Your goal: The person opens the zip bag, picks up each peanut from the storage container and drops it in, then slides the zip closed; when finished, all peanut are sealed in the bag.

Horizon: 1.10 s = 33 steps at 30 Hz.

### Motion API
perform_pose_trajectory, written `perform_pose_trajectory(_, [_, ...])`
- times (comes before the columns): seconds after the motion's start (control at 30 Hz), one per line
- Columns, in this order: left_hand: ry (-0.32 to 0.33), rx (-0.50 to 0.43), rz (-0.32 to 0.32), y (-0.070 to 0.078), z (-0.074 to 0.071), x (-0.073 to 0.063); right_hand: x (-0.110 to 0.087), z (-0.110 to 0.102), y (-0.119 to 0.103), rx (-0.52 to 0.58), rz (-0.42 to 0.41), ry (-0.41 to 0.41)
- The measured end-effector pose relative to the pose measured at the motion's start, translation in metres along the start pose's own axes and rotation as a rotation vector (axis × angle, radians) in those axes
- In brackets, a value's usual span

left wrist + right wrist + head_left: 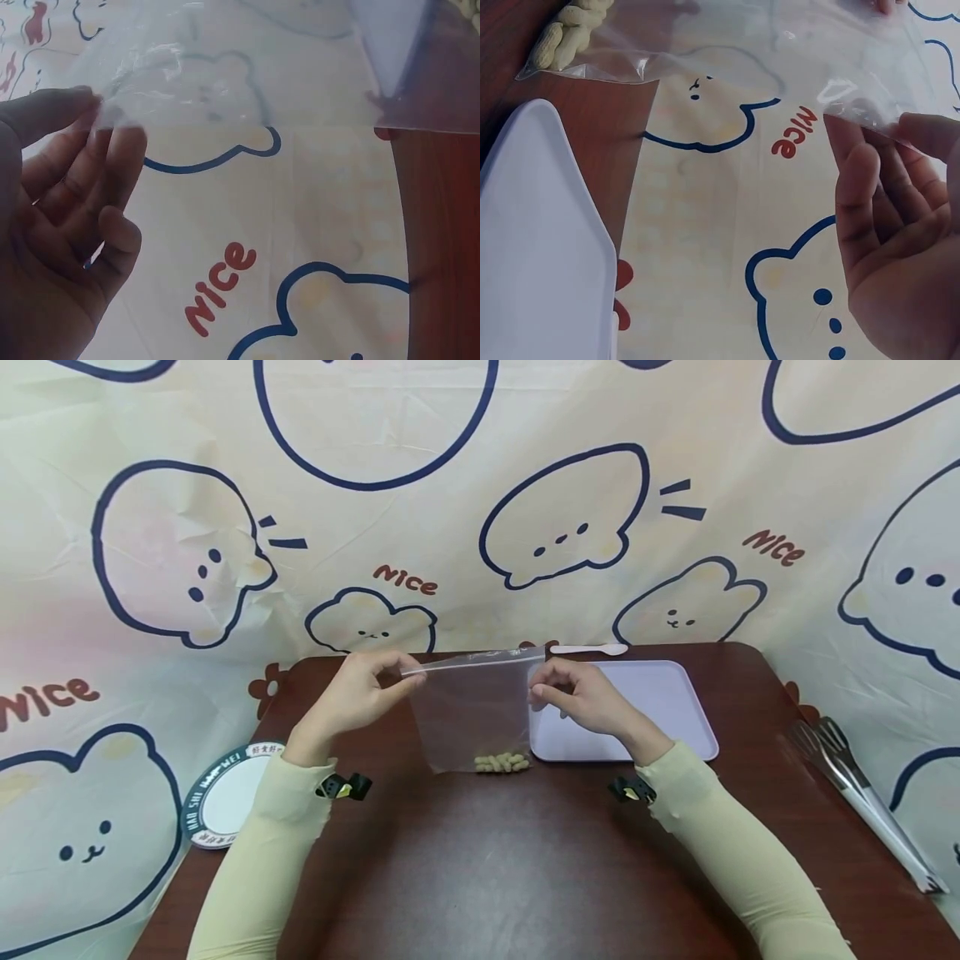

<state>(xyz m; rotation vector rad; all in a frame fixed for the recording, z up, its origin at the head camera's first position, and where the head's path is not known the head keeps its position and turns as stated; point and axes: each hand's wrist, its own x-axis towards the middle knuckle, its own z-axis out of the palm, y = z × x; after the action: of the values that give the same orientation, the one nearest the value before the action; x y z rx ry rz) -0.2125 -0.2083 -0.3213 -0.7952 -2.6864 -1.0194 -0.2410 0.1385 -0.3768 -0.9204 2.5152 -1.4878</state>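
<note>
A clear zip bag hangs upright between my two hands, its zip strip along the top. Several unshelled peanuts lie in its bottom corner, toward the right; the right wrist view shows the peanuts through the plastic. My left hand pinches the bag's upper left corner between thumb and fingers. At the upper right edge, my right hand pinches the plastic, also seen with thumb and fingertips on the film in the right wrist view.
A pale lavender tray lies behind the right hand, with a white spoon beyond it. On the left is a green-rimmed plate, partly behind the left sleeve. Metal tongs lie at the table's right edge. A printed cloth hangs around the table.
</note>
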Motion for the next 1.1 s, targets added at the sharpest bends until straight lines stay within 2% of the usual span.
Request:
perform_pose_trajectory(0.23, [-0.019,-0.15,-0.032,0.003,-0.006,-0.003,-0.001,0.0,-0.01,0.08,-0.007,-0.053])
perform_pose_trajectory(0.37, [-0.02,-0.182,-0.035,0.002,-0.007,-0.002,0.0,0.001,-0.011,0.106,0.015,-0.06])
perform_pose_trajectory(0.47, [-0.023,-0.149,-0.05,-0.005,-0.004,0.0,0.003,0.004,-0.007,0.112,0.039,-0.068])
perform_pose_trajectory(0.6, [-0.036,-0.079,-0.104,-0.017,0.006,0.003,0.006,0.009,0.001,0.088,0.088,-0.079])
perform_pose_trajectory(0.73, [-0.026,-0.032,-0.161,-0.029,0.017,0.005,0.011,0.015,0.01,-0.003,0.109,-0.055])
perform_pose_trajectory(0.87, [-0.003,0.005,-0.187,-0.038,0.024,0.006,0.017,0.02,0.019,-0.09,0.12,-0.009])
perform_pose_trajectory(1.0, [-0.019,-0.008,-0.2,-0.042,0.029,0.006,0.023,0.025,0.027,-0.071,0.162,0.005])
perform_pose_trajectory(1.1, [-0.044,-0.031,-0.204,-0.047,0.034,0.007,0.026,0.029,0.031,-0.042,0.19,-0.015])
